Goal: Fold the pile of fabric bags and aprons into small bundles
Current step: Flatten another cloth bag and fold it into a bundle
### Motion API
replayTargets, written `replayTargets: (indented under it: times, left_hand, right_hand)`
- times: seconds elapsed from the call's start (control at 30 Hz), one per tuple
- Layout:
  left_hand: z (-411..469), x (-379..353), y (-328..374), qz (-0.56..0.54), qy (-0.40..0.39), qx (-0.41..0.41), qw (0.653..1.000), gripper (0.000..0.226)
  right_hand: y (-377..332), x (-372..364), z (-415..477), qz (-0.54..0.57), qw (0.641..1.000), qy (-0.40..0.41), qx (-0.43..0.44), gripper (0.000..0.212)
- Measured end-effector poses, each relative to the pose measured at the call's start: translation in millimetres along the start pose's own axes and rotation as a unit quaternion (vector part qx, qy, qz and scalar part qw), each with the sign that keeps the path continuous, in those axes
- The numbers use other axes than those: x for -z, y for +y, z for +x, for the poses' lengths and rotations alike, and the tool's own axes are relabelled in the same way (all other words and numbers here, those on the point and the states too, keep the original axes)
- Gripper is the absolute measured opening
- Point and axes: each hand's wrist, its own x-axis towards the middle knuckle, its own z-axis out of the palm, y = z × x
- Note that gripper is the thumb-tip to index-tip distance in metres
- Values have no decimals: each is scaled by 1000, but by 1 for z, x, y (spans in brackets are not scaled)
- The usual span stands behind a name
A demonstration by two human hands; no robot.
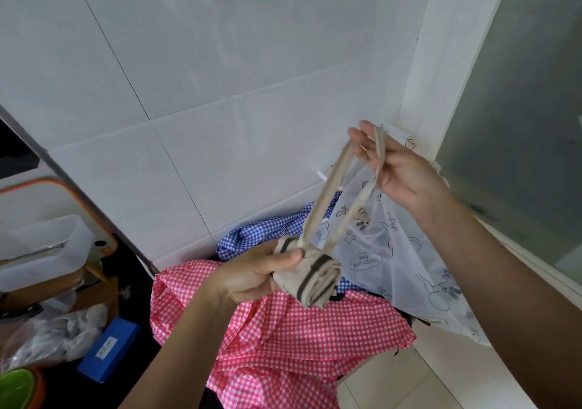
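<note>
We held the rolled beige bag [310, 278] in the air over the pile. Our left hand [261, 271] was clamped round it, with the thumb pressed on top. Our right hand [400, 172] drew the straps [324, 197] taut above it. They were hooked over its loosely extended fingers [362, 144] and seemingly pinned by the thumb.

Below lay the pink checked apron [299, 339], the blue checked cloth [252, 235] and the white printed apron [387, 251], heaped against the tiled wall [220, 125]. All three were unfolded.

We judged the bag's folding done and the tying in hand. Next, the straps needed winding round the roll and tucking in, with the left grip kept firm so the roll stayed tight.
</note>
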Motion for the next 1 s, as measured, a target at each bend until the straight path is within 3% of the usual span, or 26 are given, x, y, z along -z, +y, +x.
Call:
replayTargets:
  times: [0.1, 0.17, 0.2, 0.27, 0.3, 0.47, 0.57, 0.67, 0.77, 0.83, 0.9, 1.0]
  left_hand:
    - [5, 3, -2, 7, 68, 5, 998, 73]
    - [7, 5, -1, -4, 118, -13, 993, 57]
    - [7, 4, 0, 14, 147, -19, 989, 42]
    - [9, -1, 1, 96, 208, -26, 973, 27]
    - [10, -2, -2, 107, 228, -44, 967, 26]
    - [24, -18, -9, -74, 275, -181, 941, 42]
    - [33, -31, -11, -150, 253, -215, 931, 31]
    - [36, -35, -13, -219, 194, -216, 931, 36]
    - [33, -24, -17, -220, 111, -213, 945, 75]
    - [27, -18, -18, -178, 13, -182, 967, 87]
    - [20, -20, -16, -80, -35, -143, 986, 80]
    - [17, -31, -10, 64, 54, -116, 990, 45]
  right_hand:
    - [7, -22, 3, -139, 989, -33, 43, 32]
    - [15, -31, 1, -260, 961, -95, 24, 35]
    - [21, -35, -1, -320, 941, -109, 8, 46]
    - [29, -44, -10, -386, 918, -94, -10, 90]
    - [32, -49, -16, -392, 917, -76, -7, 97]
    - [61, -62, -40, -429, 903, -7, 5, 101]
    - [70, -61, -45, -420, 906, 37, 45, 99]
    - [65, -57, -46, -394, 917, 42, 43, 109]
    - [60, -47, -47, -396, 916, -66, -22, 124]
    - [51, -42, -46, -366, 912, -159, -93, 113]
    - [45, -35, -45, -401, 889, -177, -131, 92]
    - [45, -25, -44, -465, 858, -159, -148, 76]
